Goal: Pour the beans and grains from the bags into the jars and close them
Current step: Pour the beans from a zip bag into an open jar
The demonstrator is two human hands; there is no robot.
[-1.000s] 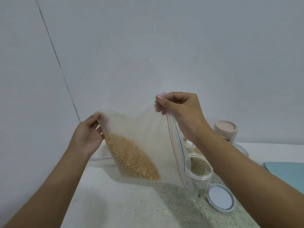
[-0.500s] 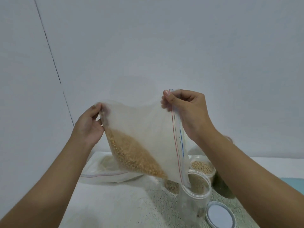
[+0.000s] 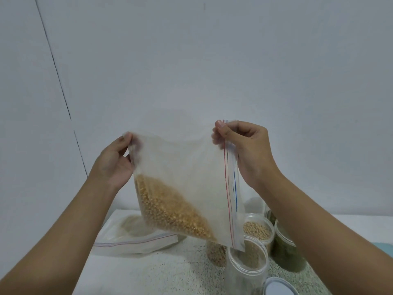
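Left grip (image 3: 114, 160), right grip (image 3: 248, 150) clamped on clear plastic yellow-grain bag's (image 3: 187, 167) top corners; 5 o'clock corner over open clear plastic jar (image 3: 240, 282).

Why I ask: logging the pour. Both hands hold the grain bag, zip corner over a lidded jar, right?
No: the head view shows the left hand and right hand holding the grain bag, but the jar under its zip corner is open.
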